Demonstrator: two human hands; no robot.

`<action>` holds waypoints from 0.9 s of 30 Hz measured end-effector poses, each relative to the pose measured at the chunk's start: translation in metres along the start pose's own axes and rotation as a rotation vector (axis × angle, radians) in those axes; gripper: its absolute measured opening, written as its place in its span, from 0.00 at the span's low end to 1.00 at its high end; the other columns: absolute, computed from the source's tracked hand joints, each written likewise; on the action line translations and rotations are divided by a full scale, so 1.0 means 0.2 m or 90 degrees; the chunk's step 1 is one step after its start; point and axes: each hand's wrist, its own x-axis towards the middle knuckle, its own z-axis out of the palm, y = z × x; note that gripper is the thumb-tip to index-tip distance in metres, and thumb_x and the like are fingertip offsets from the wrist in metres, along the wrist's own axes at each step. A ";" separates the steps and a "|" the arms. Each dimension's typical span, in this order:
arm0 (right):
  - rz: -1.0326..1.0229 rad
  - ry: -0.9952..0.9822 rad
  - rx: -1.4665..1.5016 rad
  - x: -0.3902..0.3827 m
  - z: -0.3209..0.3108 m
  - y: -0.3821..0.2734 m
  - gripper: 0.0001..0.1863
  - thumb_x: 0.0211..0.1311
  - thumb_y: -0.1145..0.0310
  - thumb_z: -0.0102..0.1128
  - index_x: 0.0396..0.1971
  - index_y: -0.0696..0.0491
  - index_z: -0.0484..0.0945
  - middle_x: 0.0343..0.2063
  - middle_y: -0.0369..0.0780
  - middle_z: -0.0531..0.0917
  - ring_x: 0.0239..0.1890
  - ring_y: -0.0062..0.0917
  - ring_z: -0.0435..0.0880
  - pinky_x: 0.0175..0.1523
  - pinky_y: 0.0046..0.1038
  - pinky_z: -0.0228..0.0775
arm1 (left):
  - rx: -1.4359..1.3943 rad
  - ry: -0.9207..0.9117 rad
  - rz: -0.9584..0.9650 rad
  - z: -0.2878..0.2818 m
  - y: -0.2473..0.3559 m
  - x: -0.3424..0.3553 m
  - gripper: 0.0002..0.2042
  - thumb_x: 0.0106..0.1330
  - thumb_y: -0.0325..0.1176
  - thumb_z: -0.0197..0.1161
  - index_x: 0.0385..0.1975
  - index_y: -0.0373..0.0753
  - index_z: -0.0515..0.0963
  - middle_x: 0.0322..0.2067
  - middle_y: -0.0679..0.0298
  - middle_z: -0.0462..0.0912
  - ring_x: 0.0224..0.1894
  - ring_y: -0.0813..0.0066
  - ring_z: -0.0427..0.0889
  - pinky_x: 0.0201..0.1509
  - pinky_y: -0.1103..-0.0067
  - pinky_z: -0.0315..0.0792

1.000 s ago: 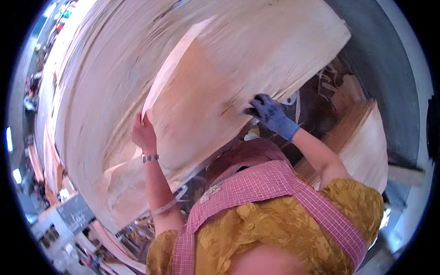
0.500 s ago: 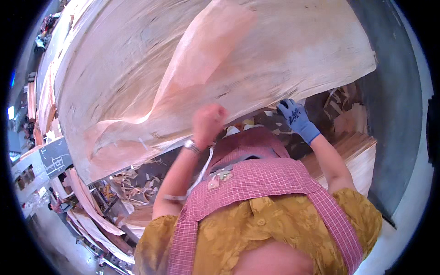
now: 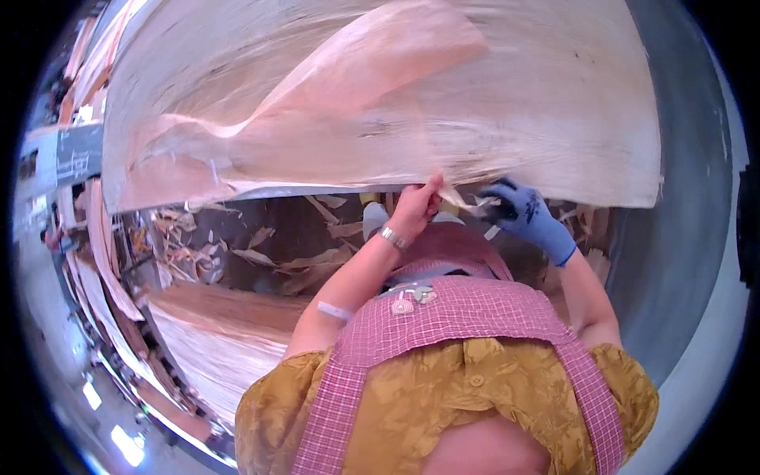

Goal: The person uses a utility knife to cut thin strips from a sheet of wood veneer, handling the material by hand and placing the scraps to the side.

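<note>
A wide pale veneer sheet (image 3: 562, 119) lies on the work surface, a thin pinkish veneer piece (image 3: 356, 71) rumpled across its top. At the sheet's near edge, my bare left hand (image 3: 416, 206), with a metal watch on the wrist, pinches a torn veneer strip (image 3: 459, 202) that hangs from the edge. Just right of it, my right hand (image 3: 522, 218), in a blue-and-black glove, has its fingers curled on the same strip.
Veneer scraps (image 3: 261, 253) litter the floor below the edge, around my feet. A veneer stack (image 3: 214, 324) lies at lower left, with more long pieces (image 3: 107, 253) beyond. A grey surface (image 3: 689, 198) borders the right side.
My left hand has left the pinkish piece and moved right and down to the near edge. My right hand has curled onto the torn strip. The view has turned, levelling the sheet's edge.
</note>
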 end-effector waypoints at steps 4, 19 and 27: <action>0.256 0.317 -0.007 0.07 -0.05 0.38 0.23 0.61 0.59 0.58 0.56 0.47 0.70 0.41 0.46 0.77 0.40 0.42 0.80 0.44 0.40 0.73 | -0.083 0.014 0.059 0.04 -0.17 -0.16 0.08 0.65 0.40 0.63 0.34 0.44 0.74 0.25 0.75 0.72 0.21 0.87 0.66 0.21 0.88 0.59; 0.248 0.453 -0.300 0.00 0.04 1.02 0.23 0.62 0.59 0.56 0.57 0.44 0.70 0.42 0.45 0.77 0.42 0.41 0.78 0.42 0.41 0.73 | -0.297 -0.056 0.234 -0.16 -0.45 -0.41 0.22 0.66 0.48 0.59 0.56 0.46 0.69 0.31 0.72 0.78 0.25 0.85 0.68 0.27 0.86 0.62; 0.263 0.450 -0.249 0.01 0.03 0.95 0.21 0.64 0.60 0.54 0.57 0.43 0.71 0.42 0.47 0.77 0.43 0.44 0.78 0.43 0.43 0.72 | -0.301 -0.221 0.406 -0.16 -0.30 -0.55 0.40 0.60 0.51 0.65 0.68 0.44 0.53 0.21 0.71 0.75 0.15 0.85 0.62 0.21 0.86 0.57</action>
